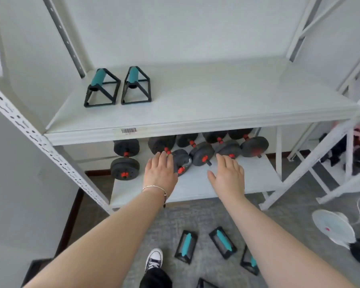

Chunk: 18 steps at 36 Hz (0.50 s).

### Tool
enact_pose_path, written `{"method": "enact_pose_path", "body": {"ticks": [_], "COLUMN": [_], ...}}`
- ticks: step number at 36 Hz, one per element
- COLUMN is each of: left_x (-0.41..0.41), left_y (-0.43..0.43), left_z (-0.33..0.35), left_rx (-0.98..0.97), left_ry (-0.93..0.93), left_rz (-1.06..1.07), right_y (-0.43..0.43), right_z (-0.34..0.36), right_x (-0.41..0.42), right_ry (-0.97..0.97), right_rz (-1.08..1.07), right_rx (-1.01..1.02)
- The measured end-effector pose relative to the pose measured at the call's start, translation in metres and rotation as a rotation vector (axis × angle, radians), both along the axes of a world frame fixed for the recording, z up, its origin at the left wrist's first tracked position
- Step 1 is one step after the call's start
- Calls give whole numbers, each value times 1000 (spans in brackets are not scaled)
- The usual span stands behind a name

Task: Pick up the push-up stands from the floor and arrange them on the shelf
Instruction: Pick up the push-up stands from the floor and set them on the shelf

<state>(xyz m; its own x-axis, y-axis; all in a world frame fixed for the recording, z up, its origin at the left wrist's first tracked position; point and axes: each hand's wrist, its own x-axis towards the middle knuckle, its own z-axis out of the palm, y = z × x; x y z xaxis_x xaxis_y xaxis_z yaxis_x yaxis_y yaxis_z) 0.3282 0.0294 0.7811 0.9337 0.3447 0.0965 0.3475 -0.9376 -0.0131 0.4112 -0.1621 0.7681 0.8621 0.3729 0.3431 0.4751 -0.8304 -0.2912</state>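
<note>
Head view looked down at a white metal shelf point(195, 113). Two black push-up stands with teal grips stood side by side on the shelf's upper board, toward its left rear: the left stand point(101, 88) and the right stand point(136, 86), close together but not touching. More stands lay on the grey carpet in front of the shelf: one point(186, 246) just right of a black-and-white sneaker point(153, 259), another point(222, 242) beside it, a third point(250, 262) partly hidden behind the right forearm, and a fourth point(204, 284) cut off by the bottom edge. The left hand point(159, 170), with a thin bracelet point(155, 188) at the wrist, was spread flat and held nothing. The right hand point(228, 175) was likewise open-palmed and empty. Both hovered in front of the shelf's lower board, where black dumbbells point(202, 152) with red collars lay in a row. A white fan point(333, 227) stood on the floor right of the shelf.
</note>
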Motion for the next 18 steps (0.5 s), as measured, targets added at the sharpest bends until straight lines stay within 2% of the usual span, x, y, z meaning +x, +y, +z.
{"method": "enact_pose_path", "body": {"ticks": [6,11,18], "left_x": [-20,-29,-26], "left_y": [-39,-57,-64], "left_z": [-74,-149,-303], "left_rx": [-50,-166,-328], "left_ry": [234,373,577], "left_rz": [-54,-44,109], "right_y": [-57,-88,-115], "right_z": [-76,-156,-313], "right_x": [-38,-69,-106], "right_ry": [266,442,663], "right_rz": [-77,-117,-94], "right_rx": [-115,-190,-376]}}
